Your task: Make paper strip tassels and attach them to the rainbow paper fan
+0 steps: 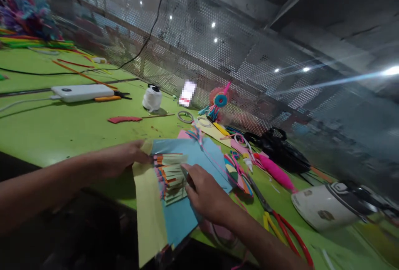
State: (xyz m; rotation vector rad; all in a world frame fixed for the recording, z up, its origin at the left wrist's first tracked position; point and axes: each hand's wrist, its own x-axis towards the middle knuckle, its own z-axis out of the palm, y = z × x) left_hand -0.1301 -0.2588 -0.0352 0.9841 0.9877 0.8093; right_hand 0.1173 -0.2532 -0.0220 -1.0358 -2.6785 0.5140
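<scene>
My left hand [140, 152] is closed on the upper left edge of a pale yellow paper sheet [148, 220]. Over that sheet lies a blue paper sheet [179, 220], at the table's front edge. Fringed paper strips [174, 174], pale green with orange and pink ends, rest on the blue sheet. My right hand [205, 195] is at the strips' right side, fingers closed around a small greyish thing that I cannot make out. A pink cord with a striped tassel [196, 135] trails across the sheet's top.
Scissors [268, 207] with red and yellow handles lie right of my right hand, near a white container [327, 205]. Behind are a white thread spool [152, 98], a tape roll [185, 116], a white power bank [82, 93] and orange-handled pliers [112, 96].
</scene>
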